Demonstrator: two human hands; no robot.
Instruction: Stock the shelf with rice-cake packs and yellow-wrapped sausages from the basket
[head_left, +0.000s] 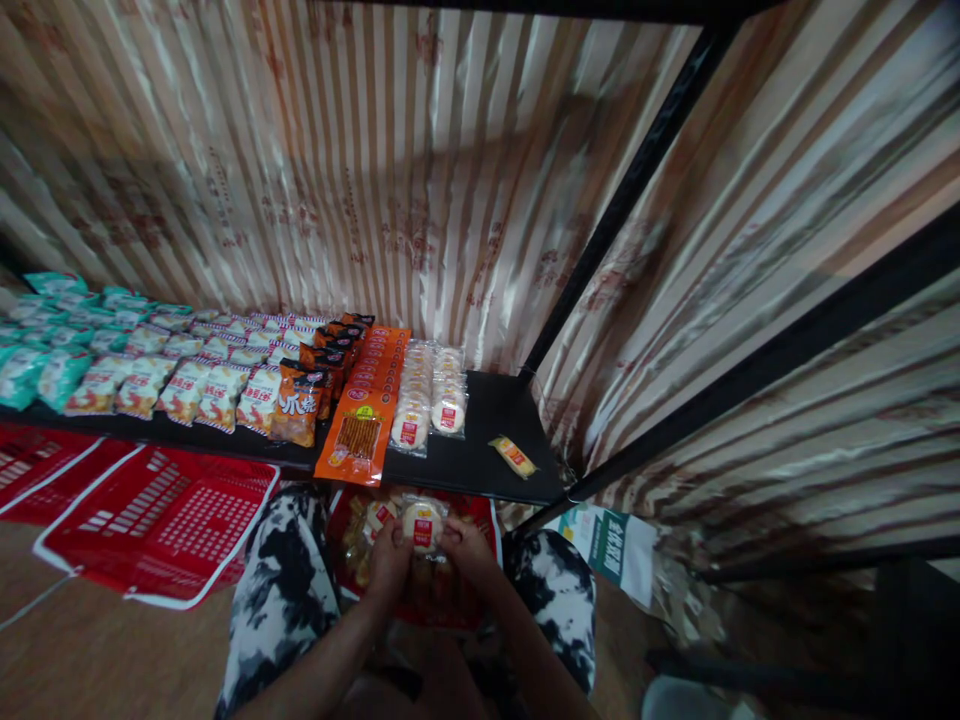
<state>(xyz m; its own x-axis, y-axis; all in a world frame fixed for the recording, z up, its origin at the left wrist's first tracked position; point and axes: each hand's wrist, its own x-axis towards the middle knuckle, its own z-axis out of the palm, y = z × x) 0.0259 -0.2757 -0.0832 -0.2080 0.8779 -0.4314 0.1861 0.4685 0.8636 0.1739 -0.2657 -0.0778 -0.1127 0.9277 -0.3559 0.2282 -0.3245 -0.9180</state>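
Note:
My left hand (390, 560) and my right hand (466, 552) hold a clear packet of round white rice crackers (423, 524) with a red label between them, fingers closed on its two sides. It is above a red basket (496, 535) between my knees. A second rice cracker packet (379, 516) shows beside my left fingers; whether that hand touches it I cannot tell. Smaller yellowish packets lie in the basket, partly hidden by my hands. On the black shelf (487, 400) ahead, two rows of matching rice cracker packets (410, 425) stand beside a long orange snack bag (360, 425).
A small yellow packet (514, 456) lies near the shelf's right end. Orange bags (296, 405), white snack bags (184, 390) and green bags (64, 378) fill the left. Red baskets (161, 520) stand below left. Black posts (637, 180) and a striped curtain (480, 200) bound the shelf.

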